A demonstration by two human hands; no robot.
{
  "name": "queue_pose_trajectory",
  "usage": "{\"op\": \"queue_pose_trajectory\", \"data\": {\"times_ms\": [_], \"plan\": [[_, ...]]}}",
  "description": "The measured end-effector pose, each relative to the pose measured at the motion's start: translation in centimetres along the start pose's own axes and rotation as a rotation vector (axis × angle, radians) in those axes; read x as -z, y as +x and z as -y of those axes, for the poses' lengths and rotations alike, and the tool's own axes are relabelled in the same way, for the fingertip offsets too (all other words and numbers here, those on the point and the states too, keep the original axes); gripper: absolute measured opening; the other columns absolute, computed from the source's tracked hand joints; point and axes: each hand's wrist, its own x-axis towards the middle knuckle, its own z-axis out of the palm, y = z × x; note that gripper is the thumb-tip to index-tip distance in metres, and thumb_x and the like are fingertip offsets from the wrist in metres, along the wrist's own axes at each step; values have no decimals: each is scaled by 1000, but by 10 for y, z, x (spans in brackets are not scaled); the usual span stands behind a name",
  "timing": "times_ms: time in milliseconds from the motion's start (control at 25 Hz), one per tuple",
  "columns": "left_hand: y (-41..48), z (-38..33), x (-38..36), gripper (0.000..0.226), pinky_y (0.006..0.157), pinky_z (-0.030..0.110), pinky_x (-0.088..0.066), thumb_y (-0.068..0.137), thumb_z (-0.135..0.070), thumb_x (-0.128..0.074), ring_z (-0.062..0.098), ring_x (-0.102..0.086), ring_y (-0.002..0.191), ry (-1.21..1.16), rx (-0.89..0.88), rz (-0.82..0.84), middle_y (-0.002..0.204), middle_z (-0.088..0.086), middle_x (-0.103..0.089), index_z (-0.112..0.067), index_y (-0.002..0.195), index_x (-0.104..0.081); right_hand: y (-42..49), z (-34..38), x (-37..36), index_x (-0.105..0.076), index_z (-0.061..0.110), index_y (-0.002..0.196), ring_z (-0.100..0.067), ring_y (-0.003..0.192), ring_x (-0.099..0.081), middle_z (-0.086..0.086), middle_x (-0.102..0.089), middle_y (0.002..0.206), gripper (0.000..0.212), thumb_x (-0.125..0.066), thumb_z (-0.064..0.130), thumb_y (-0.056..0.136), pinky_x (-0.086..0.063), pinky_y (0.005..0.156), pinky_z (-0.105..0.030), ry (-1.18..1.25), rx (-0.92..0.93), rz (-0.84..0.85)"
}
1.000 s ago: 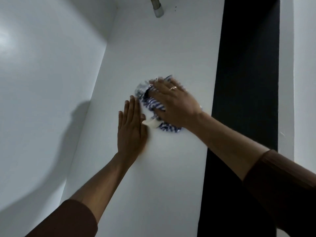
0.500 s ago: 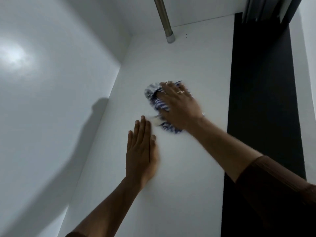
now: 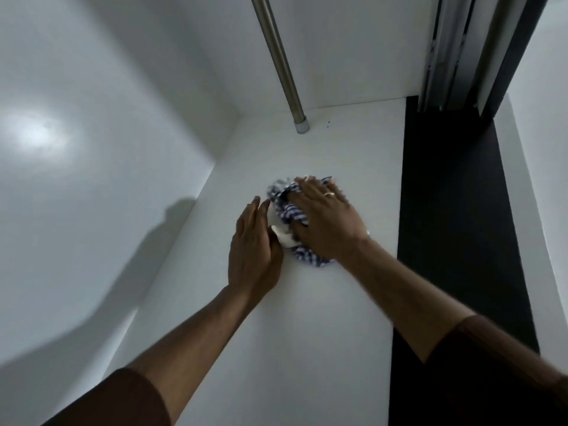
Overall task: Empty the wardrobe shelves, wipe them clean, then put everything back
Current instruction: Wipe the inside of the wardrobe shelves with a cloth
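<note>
White wardrobe interior, glossy panels all round, dim light. Both hands work on one flat white panel (image 3: 322,318) that runs from the bottom edge of the view up to an inside corner at the top.

Right hand (image 3: 327,221): palm down, fingers spread and fairly straight, pressing a blue-and-white striped cloth (image 3: 290,212) flat against the panel. Not gripping it, just pushing on top. Ring (image 3: 329,194) visible on one finger. Cloth is bunched under the palm; its edges stick out past the fingertips towards the far corner and below the wrist. A small white part of it pokes out on the left side, between the two hands.

Left hand (image 3: 253,244): flat on the panel just beside the cloth, fingers straight and together, holding nothing. Its thumb side touches or nearly touches the white bit of cloth; cannot tell which.

Both forearms are bare, with dark brown sleeves (image 3: 498,358) pushed back near the elbow.

Metal hanging rail (image 3: 278,56) meets the panel near its far edge via a pale end socket (image 3: 301,127), well apart from the cloth. Two tiny dark specks sit just right of the socket. Black strip (image 3: 455,210) runs along the panel's right edge, with sliding-door tracks (image 3: 445,50) at its far end. Arm shadow falls on the left wall (image 3: 76,179).
</note>
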Motion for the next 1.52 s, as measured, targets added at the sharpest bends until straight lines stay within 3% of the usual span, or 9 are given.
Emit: {"op": "queue_pose_trajectory", "data": {"times_ms": [200, 360, 440, 640, 840, 1080, 1320, 1400, 1520], "plan": [[41, -11, -26, 56, 128, 32, -6, 109, -32, -26, 9, 1, 155, 69, -162, 98, 169, -5, -4, -21, 162, -13, 31, -107, 29, -43, 18, 145, -29, 148, -26, -11, -37, 156, 55, -48, 44, 97, -11, 124, -51, -129, -426, -229], [74, -16, -47, 59, 128, 37, -8, 106, -43, -19, 11, -5, 156, 71, -231, 96, 168, -3, -16, -19, 160, -23, 84, -71, 9, -41, 20, 149, -28, 148, -26, -7, -35, 158, 57, -49, 43, 98, -13, 124, -50, -66, -184, -109], [75, -13, -51, 58, 127, 30, -2, 108, -43, -19, 8, -4, 155, 77, -225, 91, 167, -5, -16, -20, 160, -23, 100, -80, 9, -43, 21, 147, -26, 146, -32, -5, -39, 156, 55, -48, 42, 97, -20, 122, -46, -83, -124, -110], [73, -11, -51, 57, 123, 21, 8, 109, -41, -21, 2, 8, 153, 72, -219, 106, 169, -10, 1, -24, 162, -8, 111, -138, 36, -50, 18, 140, -38, 134, -43, -15, -44, 147, 52, -53, 42, 94, -35, 110, -45, -89, -549, -203], [75, -9, -53, 59, 123, 23, 7, 107, -44, -17, 4, 4, 154, 95, -222, 103, 169, -8, -4, -24, 162, -12, 136, -77, 4, -50, 22, 140, -31, 133, -47, -7, -51, 143, 53, -49, 46, 93, -36, 113, -44, -14, -244, -89], [74, -13, -48, 55, 122, 25, 8, 111, -38, -23, 10, 0, 155, 147, -220, 143, 169, -3, -6, -21, 162, -13, 77, -138, 32, -51, 16, 138, -35, 137, -42, -13, -46, 147, 53, -53, 36, 89, -30, 116, -45, -41, -447, -169], [52, -37, -23, 74, 126, 43, -15, 103, -47, -44, 20, -1, 157, 441, -81, 344, 170, -1, -1, -22, 163, -8, -26, -29, 14, -42, 19, 149, -28, 151, -21, -8, -30, 161, 58, -52, 39, 96, -9, 125, -46, 103, -129, -90], [7, -38, -2, 85, 124, 41, -20, 96, -55, -48, 21, -2, 157, 459, -38, 445, 170, 3, -4, -20, 163, -9, -68, 9, 10, -44, 20, 148, -28, 152, -19, -8, -29, 162, 56, -53, 37, 96, -6, 126, -46, 141, -110, -74], [-107, -31, 38, 70, 124, 35, -22, 105, -43, -44, 20, -5, 156, 334, 83, 475, 170, 2, -10, -18, 162, -13, -128, 63, 5, -49, 16, 143, -32, 150, -24, -11, -33, 159, 53, -59, 30, 93, -8, 125, -49, 225, -56, -48]]}}
